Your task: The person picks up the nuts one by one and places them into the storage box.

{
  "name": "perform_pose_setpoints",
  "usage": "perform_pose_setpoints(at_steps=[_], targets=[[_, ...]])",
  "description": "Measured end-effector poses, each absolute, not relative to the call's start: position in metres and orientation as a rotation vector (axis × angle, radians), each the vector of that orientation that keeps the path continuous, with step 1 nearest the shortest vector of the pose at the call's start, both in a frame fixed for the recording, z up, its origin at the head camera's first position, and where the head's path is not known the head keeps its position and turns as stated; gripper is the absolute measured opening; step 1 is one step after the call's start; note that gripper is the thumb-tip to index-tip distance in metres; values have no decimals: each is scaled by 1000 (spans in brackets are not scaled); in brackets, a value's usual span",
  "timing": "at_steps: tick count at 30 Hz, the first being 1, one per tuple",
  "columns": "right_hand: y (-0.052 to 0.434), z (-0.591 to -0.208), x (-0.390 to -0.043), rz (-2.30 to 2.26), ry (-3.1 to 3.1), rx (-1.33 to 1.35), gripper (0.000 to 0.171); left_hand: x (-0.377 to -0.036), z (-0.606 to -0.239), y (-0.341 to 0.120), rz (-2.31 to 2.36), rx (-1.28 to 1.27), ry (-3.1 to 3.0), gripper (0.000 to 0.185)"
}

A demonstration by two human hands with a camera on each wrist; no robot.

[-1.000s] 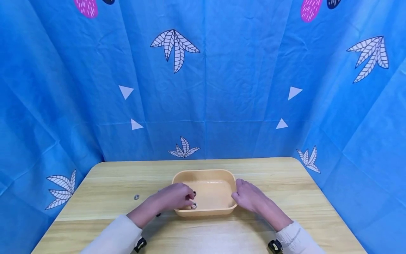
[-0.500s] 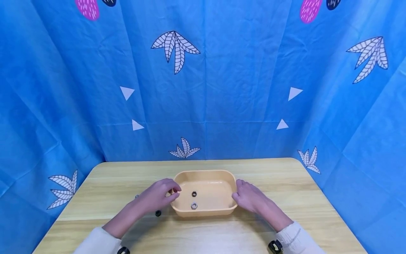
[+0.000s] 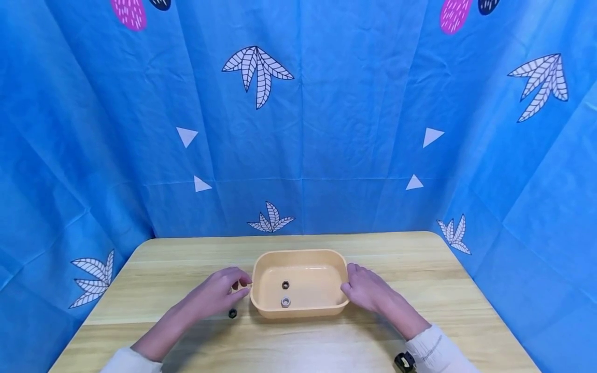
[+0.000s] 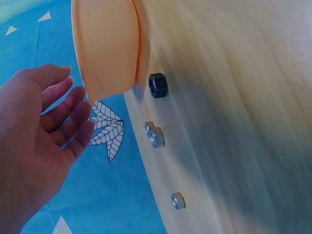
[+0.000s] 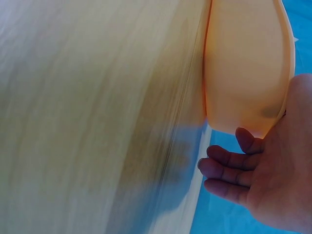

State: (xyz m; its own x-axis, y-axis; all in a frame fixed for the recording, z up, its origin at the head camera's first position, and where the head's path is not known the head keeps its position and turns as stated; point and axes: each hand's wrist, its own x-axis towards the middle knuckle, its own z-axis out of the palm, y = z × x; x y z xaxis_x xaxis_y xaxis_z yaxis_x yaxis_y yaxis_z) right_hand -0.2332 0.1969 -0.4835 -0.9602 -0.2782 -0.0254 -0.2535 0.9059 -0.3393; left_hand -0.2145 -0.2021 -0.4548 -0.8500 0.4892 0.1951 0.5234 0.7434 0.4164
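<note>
From the head view, the left hand hovered over the desk just left of the tray, fingers loose and holding nothing. A black nut lay just beside it on the desk. In the tray sat another black nut and a silver nut. The right hand rested against the tray's right wall, fingers relaxed.

The left wrist view showed the open fingers near the tray's end, the black nut close by it and three silver nuts farther along.

The right wrist view showed the right hand's fingers loosely curled, with the thumb side against the tray's rim.

A clean pickup probably called for a light thumb-and-forefinger pinch across the nearest nut's flats while the right hand steadied the tray.
</note>
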Motion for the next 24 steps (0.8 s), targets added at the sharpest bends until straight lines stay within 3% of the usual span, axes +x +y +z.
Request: perform_pose_setpoints(at_steps=[13,24], targets=[[198,-484,-233,-515,3000,-437,31,-209,-464,-221,-761,-894,-2921,15],[197,-484,-232,-555,2987,-422,33,-200,-474,-236,-775,-942,-3057,37]])
